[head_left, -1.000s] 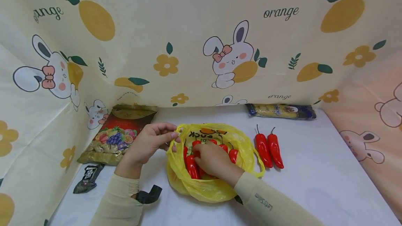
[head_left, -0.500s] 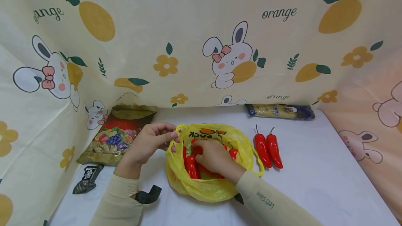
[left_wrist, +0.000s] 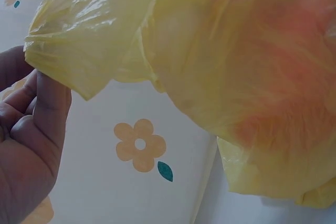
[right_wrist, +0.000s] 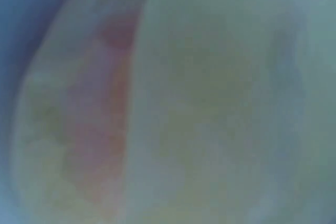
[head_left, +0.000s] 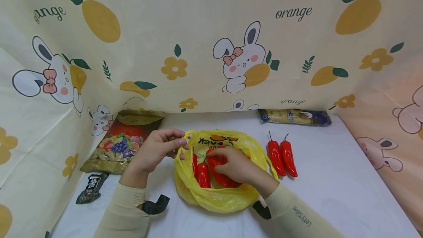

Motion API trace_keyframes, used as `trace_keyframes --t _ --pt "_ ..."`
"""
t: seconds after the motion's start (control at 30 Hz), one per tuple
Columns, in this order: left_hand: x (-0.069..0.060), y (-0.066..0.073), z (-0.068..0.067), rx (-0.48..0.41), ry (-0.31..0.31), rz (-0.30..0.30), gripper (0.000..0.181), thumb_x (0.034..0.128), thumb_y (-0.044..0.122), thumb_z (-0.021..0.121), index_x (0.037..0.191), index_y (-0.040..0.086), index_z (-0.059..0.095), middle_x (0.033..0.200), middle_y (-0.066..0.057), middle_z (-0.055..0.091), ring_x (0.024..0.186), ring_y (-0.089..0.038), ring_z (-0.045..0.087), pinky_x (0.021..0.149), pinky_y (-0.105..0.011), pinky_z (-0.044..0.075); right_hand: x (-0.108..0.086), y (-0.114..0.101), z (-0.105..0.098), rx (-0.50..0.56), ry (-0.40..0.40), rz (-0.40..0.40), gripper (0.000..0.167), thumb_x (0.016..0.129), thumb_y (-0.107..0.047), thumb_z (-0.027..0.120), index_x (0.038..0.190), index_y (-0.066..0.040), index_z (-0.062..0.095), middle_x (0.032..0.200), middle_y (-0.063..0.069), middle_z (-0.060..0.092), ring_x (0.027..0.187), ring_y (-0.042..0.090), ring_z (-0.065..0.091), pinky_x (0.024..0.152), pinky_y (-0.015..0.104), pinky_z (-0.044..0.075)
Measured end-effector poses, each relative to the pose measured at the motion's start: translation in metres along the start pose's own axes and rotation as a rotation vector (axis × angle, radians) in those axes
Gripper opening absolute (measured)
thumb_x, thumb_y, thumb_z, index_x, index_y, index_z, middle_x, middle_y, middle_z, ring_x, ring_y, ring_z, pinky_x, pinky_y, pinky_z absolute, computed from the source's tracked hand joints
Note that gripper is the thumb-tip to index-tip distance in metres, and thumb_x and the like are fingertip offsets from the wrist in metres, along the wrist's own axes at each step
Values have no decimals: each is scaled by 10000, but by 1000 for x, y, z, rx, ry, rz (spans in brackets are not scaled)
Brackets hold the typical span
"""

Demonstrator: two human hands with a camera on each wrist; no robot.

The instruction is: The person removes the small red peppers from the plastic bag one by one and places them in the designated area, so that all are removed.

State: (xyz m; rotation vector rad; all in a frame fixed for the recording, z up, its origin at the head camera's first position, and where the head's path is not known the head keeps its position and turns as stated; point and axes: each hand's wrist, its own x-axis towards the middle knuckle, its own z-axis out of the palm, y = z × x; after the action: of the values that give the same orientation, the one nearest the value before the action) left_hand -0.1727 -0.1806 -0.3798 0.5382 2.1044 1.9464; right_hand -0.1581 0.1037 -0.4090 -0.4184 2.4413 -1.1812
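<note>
A yellow plastic bag (head_left: 218,202) lies with its mouth open, and several red peppers (head_left: 203,175) are inside. My left hand (head_left: 156,150) pinches the bag's left rim between thumb and fingers; in the left wrist view the same hand (left_wrist: 34,129) grips the yellow film (left_wrist: 94,40). Inside the bag mouth, my right hand (head_left: 234,166) has its fingers curled round a red pepper (head_left: 216,162), whose lower part shows under the hand. The right wrist view is blurred, with pale yellow film (right_wrist: 199,103) filling most of it.
Two red peppers (head_left: 277,158) lie side by side right of the bag. A blue-and-yellow packet (head_left: 295,117) is at the back right. At the left are a red-and-gold fruit bag (head_left: 122,140) and a small black packet (head_left: 92,188). Patterned cloth surrounds the table (head_left: 330,179).
My right hand has shifted a little right within the bag mouth, and a pepper has moved along with its fingers. My left hand keeps its grip on the rim.
</note>
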Motion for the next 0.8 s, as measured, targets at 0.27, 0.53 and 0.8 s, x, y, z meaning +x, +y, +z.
trace_keyframes --t 0.27,0.53,0.8 --pt "0 0 0 -5 1 2 208 1088 4 632 1233 -134 685 1008 -186 755 718 -221 741 662 -298 576 -17 15 -11 179 -24 -47 396 975 -102 802 1356 -200 757 1401 99 604 1181 354 576 809 448 626" --pt "-1 0 0 -4 -3 15 201 1086 1 633 1226 -135 685 1000 -184 757 712 -221 740 657 -297 575 -33 27 -18 352 62 -30 433 1005 -143 795 1424 -197 701 1435 148 564 1100 358 649 773 464 645" --pt "0 0 -1 -6 -4 11 201 1088 1 632 1227 -135 683 1001 -194 758 710 -224 740 660 -295 576 -48 39 -31 382 220 -1 513 999 -139 802 1485 -214 656 1451 146 563 1232 380 585 843 437 626"
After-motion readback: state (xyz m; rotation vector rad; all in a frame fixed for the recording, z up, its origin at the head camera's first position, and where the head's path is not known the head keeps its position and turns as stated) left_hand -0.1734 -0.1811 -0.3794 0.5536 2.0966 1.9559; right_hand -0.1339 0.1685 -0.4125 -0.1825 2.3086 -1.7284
